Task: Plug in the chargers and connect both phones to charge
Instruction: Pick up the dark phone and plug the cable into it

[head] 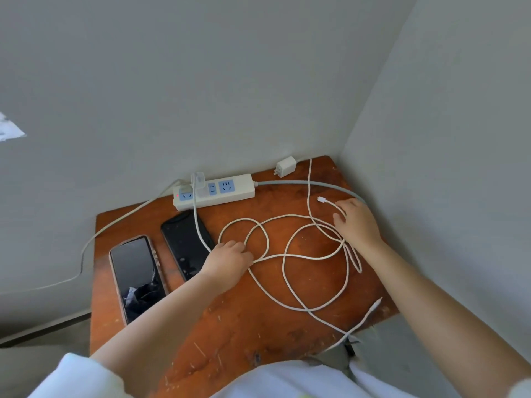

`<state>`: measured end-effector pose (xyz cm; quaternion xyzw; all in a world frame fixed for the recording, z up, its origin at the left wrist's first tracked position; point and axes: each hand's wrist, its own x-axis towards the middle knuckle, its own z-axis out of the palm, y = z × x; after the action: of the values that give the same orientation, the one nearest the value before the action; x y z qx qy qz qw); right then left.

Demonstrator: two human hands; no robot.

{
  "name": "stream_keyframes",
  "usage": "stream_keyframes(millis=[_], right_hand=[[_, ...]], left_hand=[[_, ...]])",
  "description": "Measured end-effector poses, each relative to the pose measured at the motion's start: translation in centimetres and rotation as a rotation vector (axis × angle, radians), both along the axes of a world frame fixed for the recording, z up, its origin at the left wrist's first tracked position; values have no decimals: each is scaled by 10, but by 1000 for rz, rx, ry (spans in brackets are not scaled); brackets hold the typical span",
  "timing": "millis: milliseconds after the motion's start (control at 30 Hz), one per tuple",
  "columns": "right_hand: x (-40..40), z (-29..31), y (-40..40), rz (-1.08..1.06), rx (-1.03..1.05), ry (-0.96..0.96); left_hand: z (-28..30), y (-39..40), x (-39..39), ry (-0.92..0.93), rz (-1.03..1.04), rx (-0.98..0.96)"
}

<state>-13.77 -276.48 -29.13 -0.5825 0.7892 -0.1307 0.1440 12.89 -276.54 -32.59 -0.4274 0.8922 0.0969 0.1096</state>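
Note:
Two dark phones lie side by side on the brown table: a pink-edged phone at the left and a black phone beside it. A white power strip sits along the back wall, with one white charger plugged into it. A second white charger lies loose at the back corner. White cables loop in a tangle over the table. My left hand rests on the cable next to the black phone. My right hand pinches a cable just behind its free connector.
The table stands in a corner, with grey walls close behind and to the right. The strip's grey cord runs right along the back. Another cord trails off the left edge. A cable end hangs near the front right edge.

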Motion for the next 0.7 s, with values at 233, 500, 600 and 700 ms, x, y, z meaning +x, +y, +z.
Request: stream_keyframes(millis=[233, 500, 600, 700], right_hand=[[8, -1, -45, -158, 223, -168], [74, 26, -3, 208, -97, -299], [113, 15, 24, 404, -13, -371], [137, -4, 46, 429, 89, -404]], left_hand=[[4, 19, 15, 156, 30, -5], [15, 19, 99, 116, 51, -20], [7, 2, 105, -132, -8, 131], [11, -17, 89, -309, -140, 153]])
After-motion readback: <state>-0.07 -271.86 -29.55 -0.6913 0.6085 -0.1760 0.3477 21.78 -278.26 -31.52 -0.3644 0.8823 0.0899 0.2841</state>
